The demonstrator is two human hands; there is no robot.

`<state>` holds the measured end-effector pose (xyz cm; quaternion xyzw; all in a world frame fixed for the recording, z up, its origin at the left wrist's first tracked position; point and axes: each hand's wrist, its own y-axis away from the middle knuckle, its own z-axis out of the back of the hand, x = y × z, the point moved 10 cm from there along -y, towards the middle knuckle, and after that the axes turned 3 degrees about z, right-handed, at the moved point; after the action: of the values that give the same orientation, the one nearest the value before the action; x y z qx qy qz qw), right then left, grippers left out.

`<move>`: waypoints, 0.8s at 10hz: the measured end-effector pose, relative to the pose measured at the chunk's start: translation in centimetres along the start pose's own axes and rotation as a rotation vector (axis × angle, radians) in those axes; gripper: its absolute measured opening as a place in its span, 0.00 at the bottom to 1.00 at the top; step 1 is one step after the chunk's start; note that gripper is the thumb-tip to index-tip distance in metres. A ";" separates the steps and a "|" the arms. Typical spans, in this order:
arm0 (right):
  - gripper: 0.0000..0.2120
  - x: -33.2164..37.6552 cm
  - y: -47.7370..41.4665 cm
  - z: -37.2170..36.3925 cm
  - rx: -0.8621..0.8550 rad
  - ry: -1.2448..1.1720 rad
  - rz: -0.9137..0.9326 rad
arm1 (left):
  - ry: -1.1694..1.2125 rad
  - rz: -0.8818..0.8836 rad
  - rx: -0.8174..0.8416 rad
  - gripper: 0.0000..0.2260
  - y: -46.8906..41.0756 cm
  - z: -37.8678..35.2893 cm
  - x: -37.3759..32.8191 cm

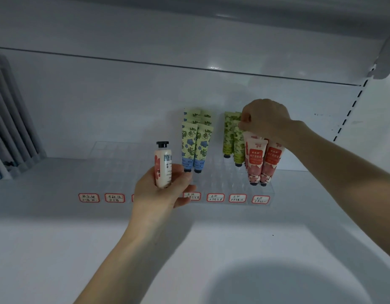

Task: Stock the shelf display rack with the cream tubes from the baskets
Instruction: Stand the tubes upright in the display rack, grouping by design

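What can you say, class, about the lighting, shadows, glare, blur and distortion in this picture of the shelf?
Head view: dim, bluish light; a broad soft shadow on the shelf at the bottom; small glare on the back wall; the wide lens bows straight edges; the left hand holding the bottle has smeared fingertips.

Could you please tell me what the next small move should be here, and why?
Probably the right hand should seat the green tube fully in the rack and let go: it pinches that tube's top edge, with the cap pointing down at the rack. The left hand holds a white tube, which looks likely to go in afterwards.
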<state>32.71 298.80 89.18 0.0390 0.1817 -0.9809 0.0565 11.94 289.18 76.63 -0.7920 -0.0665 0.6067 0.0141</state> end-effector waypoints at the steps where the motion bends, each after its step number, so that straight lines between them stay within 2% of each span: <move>1: 0.10 0.0 -0.1 0.2 -0.018 0.025 0.008 | 0.003 0.004 0.002 0.05 0.1 0.0 0.1; 5: 0.10 -0.4 -1.1 -0.6 0.110 0.132 -0.005 | -0.016 0.024 0.017 0.05 0.2 -0.5 0.4; 8: 0.13 -1.0 -1.5 -0.8 0.159 -0.036 0.011 | -0.013 0.028 0.008 0.05 0.1 -0.4 0.5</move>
<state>33.54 300.55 89.02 0.0266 0.1019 -0.9925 0.0618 12.45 289.20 76.26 -0.7887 -0.0531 0.6124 0.0086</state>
